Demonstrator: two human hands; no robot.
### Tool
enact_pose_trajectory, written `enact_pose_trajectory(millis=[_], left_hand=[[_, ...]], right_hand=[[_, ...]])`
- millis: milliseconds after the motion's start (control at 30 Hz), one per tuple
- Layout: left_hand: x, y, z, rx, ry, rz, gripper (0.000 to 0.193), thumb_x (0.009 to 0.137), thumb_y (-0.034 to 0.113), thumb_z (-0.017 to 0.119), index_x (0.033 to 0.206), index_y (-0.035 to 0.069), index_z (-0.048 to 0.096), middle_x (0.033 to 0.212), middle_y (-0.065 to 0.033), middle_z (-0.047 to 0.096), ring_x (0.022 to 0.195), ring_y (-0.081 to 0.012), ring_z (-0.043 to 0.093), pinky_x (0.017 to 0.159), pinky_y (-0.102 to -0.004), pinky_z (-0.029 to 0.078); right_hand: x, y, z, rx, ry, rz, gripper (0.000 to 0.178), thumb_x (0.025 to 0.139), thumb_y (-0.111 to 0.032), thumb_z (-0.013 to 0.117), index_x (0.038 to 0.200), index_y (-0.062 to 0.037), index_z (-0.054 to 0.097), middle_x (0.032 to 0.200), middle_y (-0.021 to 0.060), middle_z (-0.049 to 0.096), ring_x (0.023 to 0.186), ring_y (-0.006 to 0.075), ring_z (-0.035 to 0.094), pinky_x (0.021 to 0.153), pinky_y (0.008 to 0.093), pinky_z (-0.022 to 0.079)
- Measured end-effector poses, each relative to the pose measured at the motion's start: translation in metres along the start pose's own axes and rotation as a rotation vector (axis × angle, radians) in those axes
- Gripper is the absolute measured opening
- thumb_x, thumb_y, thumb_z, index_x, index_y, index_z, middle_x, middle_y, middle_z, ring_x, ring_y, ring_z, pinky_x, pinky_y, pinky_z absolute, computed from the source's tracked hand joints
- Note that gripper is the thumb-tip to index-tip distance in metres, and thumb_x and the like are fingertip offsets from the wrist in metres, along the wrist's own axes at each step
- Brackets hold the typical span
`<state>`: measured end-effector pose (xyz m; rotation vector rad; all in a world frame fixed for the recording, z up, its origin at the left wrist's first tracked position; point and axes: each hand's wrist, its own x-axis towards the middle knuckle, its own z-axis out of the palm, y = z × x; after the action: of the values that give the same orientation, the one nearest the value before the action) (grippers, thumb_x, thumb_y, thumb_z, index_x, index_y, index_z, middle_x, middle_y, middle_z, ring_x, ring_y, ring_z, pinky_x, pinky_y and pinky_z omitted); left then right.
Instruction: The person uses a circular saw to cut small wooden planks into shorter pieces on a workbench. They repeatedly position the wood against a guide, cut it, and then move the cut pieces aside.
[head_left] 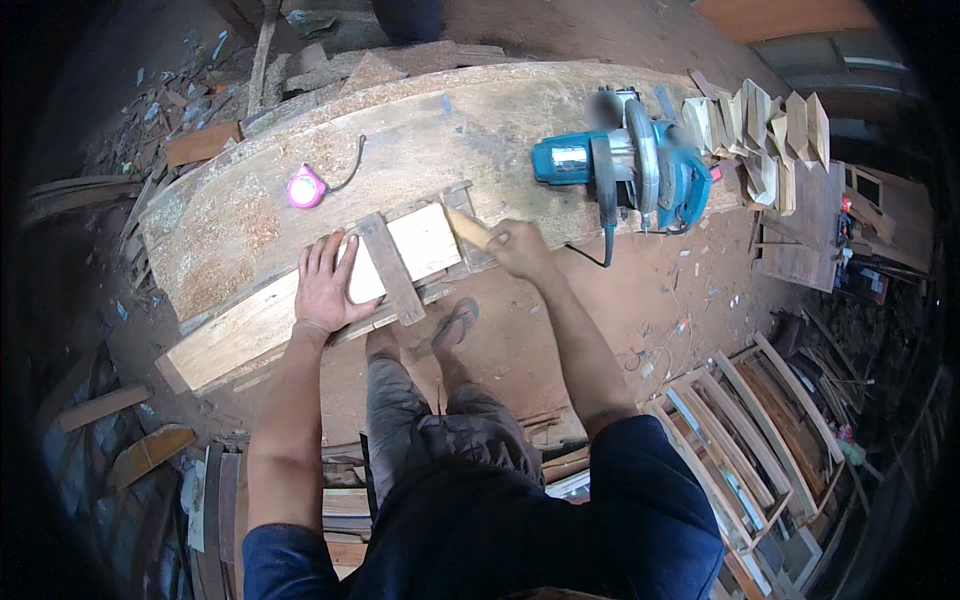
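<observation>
A long pale board [245, 338] lies slantwise along the near edge of the workbench, in a wooden jig. Across its top runs a darker wooden crosspiece [392, 270]. My left hand [332, 285] rests flat on the board with fingers spread, just left of the crosspiece. In my right hand [518, 248] is a short wooden offcut [468, 228], held by one end beside the board's right end. A second crosspiece [457, 200] of the jig shows partly behind the offcut, which is slightly blurred.
A blue circular saw [640, 165] stands on the workbench [420, 130] to the right, its cord hanging off the near edge. A pink tape measure [305, 187] with a dark strap lies at left amid sawdust. Angled wood pieces [765, 130] are stacked at far right; wooden frames [770, 430] lean below.
</observation>
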<state>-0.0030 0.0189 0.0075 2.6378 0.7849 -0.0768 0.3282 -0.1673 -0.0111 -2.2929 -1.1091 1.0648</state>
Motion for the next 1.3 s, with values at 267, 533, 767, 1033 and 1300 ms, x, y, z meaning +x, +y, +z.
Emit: enact_pose_trajectory(millis=[267,533,767,1033,1300], left_hand=[[0.0,-0.002,-0.001,0.0,-0.028,-0.009,0.11,0.068,0.061,0.078,0.156,0.01,0.038,0.157,-0.0171,0.036,0.143,-0.0407,0.034,0.122,-0.0574,0.023],[0.001,-0.002,-0.005,-0.009,-0.078,-0.02,0.113,0.067,0.062,0.078,0.159,0.012,0.036,0.158,-0.0165,0.036,0.146,-0.037,0.033,0.124,-0.0552,0.021],[-0.006,-0.006,-0.005,-0.014,-0.052,-0.025,0.111,0.069,0.065,0.077,0.158,0.011,0.037,0.157,-0.0169,0.037,0.145,-0.0391,0.034,0.123,-0.0558,0.023],[-0.011,-0.012,-0.006,-0.044,0.004,0.001,0.107,0.069,0.062,0.076,0.155,0.01,0.041,0.154,-0.0189,0.04,0.143,-0.0394,0.036,0.122,-0.0548,0.024],[-0.004,-0.005,0.003,-0.024,-0.004,-0.004,0.108,0.07,0.065,0.074,0.154,0.006,0.04,0.156,-0.0203,0.037,0.144,-0.0425,0.034,0.121,-0.0592,0.023]], right_hand=[[0.003,-0.046,-0.088,0.229,0.771,-0.209,0.062,0.08,-0.006,0.079,0.138,0.0003,0.056,0.122,0.0205,0.065,0.103,0.0369,0.065,0.087,0.044,0.053],[-0.005,0.017,-0.104,-0.388,0.936,-0.198,0.052,0.09,-0.016,0.073,0.134,0.0033,0.056,0.123,0.0269,0.062,0.114,0.0431,0.059,0.101,0.0474,0.046],[0.006,0.076,-0.121,-0.207,0.722,-0.011,0.044,0.085,-0.016,0.079,0.125,-0.0035,0.065,0.103,0.0248,0.073,0.097,0.0375,0.073,0.087,0.044,0.054],[-0.043,0.054,-0.137,-0.534,0.699,0.297,0.043,0.082,-0.021,0.082,0.118,-0.0027,0.069,0.106,0.0238,0.073,0.094,0.0382,0.07,0.088,0.0472,0.052],[-0.087,0.071,-0.102,-0.318,0.856,0.049,0.041,0.08,-0.019,0.083,0.112,0.0017,0.07,0.102,0.0273,0.072,0.096,0.0415,0.07,0.085,0.0483,0.054]])
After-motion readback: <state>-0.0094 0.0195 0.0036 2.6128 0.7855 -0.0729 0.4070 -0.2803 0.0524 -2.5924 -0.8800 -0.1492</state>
